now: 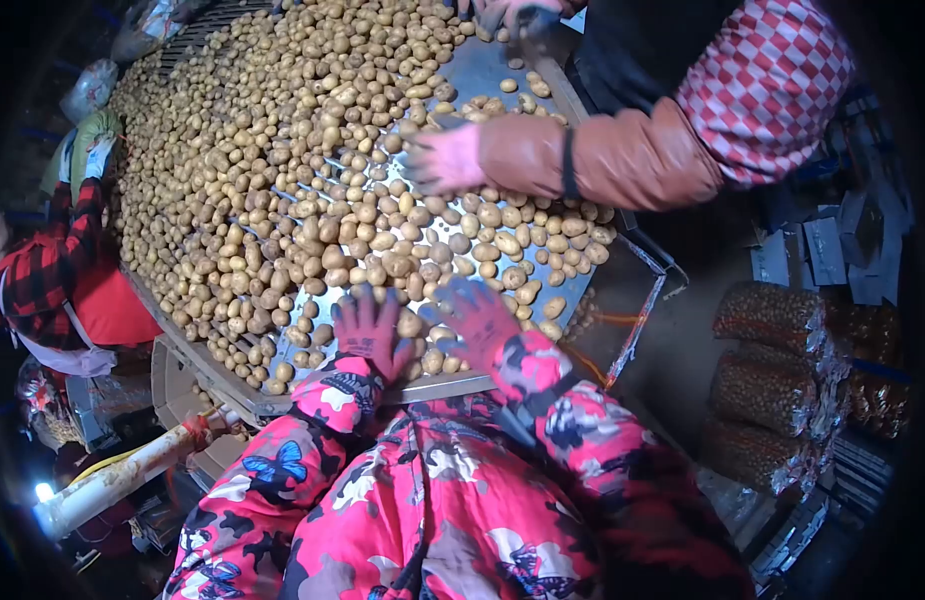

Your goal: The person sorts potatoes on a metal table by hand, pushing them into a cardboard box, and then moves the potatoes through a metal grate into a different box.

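Many potatoes [282, 170] lie spread over a metal sorting table [407, 389]. Close to its near edge, my left hand [370, 330], in a pink glove with dark fingertips, rests among the potatoes with its fingers spread. My right hand [474, 322], gloved the same way, is just to the right, fingers apart and touching potatoes. One potato [408, 322] sits between my two hands. Neither hand grips anything that I can see.
A co-worker's gloved hand [444, 158] reaches over the potatoes from the right. Another person [62, 270] in red and black check stands at the left. Filled mesh sacks [767, 375] are stacked at the right; a white pipe [132, 475] slants at lower left.
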The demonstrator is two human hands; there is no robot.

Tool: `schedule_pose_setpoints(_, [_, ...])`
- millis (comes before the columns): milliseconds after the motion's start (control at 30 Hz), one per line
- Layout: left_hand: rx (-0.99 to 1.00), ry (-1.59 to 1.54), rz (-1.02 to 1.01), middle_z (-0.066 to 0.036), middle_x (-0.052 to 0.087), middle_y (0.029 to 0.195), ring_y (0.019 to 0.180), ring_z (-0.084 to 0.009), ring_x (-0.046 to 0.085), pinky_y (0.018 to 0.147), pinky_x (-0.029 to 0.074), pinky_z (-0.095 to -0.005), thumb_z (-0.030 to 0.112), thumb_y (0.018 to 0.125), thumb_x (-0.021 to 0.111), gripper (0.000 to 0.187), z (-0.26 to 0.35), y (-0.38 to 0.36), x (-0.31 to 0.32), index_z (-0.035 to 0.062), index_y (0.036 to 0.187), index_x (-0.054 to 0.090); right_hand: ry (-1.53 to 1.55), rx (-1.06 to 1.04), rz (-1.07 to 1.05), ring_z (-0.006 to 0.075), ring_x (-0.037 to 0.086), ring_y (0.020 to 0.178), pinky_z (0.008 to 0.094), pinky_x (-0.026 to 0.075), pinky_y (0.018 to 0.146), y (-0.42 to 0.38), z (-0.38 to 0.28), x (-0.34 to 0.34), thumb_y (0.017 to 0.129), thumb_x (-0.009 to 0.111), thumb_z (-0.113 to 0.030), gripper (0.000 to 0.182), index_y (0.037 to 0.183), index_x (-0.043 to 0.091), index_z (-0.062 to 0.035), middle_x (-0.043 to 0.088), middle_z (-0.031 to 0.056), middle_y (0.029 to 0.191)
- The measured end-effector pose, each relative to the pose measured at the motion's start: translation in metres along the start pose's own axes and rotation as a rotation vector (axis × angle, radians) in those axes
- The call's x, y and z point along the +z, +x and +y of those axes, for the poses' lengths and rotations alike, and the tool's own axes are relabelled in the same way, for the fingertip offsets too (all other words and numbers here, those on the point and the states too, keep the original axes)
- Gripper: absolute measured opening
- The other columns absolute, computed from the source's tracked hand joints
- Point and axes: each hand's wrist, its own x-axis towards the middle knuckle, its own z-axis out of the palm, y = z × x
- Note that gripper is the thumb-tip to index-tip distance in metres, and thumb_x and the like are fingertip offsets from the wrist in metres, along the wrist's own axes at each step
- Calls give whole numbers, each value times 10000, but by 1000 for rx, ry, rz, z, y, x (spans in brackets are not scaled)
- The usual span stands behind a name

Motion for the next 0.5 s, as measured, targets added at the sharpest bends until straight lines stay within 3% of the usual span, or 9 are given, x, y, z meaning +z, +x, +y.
schedule_pose_setpoints(33, [139,-1,10,-266,292,1612,1476,-514,268,1193,210,-653,492,854,685,843,0,3,2,186,1574,370,-36,56,-39,326,334,1485,549,212,1223,8,18,-6,917,592,-533,575,1442,563,-303,432,64,1583])
schedule_pose_setpoints(67, [250,-2,-33,-241,299,1618,1484,-496,268,1200,207,-646,495,854,687,837,-2,6,-3,189,1569,379,-88,95,-240,317,241,1528,550,163,1237,17,33,-34,942,541,-615,644,1509,491,-312,374,37,1623])
schedule_pose_setpoints(100, [360,-3,-80,-215,305,1624,1492,-477,269,1206,204,-639,497,853,689,831,-5,5,-9,192,1565,388,-185,116,-78,331,271,1510,554,171,1231,11,50,-26,932,561,-599,644,1495,511,-291,390,37,1613])
schedule_pose_setpoints(167, [338,-60,-74,-160,333,1625,1491,-479,264,1214,194,-631,527,831,708,815,-20,1,-21,245,1544,433,-160,178,70,387,333,1472,598,216,1203,-10,73,-37,900,639,-543,708,1518,482,-235,428,103,1568])
schedule_pose_setpoints(267, [143,89,-25,-118,363,1619,1469,-471,296,1194,219,-643,561,827,701,736,-67,0,-36,314,1492,508,-213,262,99,393,340,1454,583,250,1183,-66,74,-39,873,668,-495,703,1486,509,-190,446,103,1542])
schedule_pose_setpoints(300, [142,131,16,-113,359,1622,1469,-475,291,1192,214,-648,571,823,705,742,-82,0,-34,315,1492,512,-140,365,107,400,350,1444,582,263,1175,-86,68,-39,859,687,-470,711,1482,509,-176,448,117,1534])
schedule_pose_setpoints(333, [5,128,-66,-146,329,1634,1484,-496,255,1192,237,-652,520,847,708,724,-82,0,-47,318,1508,492,-63,467,116,407,360,1434,580,277,1168,-103,61,-40,846,707,-445,720,1478,509,-162,451,131,1526])
schedule_pose_setpoints(367, [-21,90,19,-139,315,1643,1473,-527,251,1178,237,-671,486,873,695,689,-89,1,-38,332,1511,483,16,569,125,413,370,1425,578,290,1160,-119,54,-40,833,727,-420,730,1474,509,-149,454,146,1518])
schedule_pose_setpoints(500, [-106,-18,-65,-283,303,1580,1433,-582,269,1136,260,-699,595,803,696,861,-9,15,-10,143,1496,455,41,651,186,426,373,1417,569,298,1153,-158,35,-37,825,741,-369,736,1481,498,-141,443,181,1516])
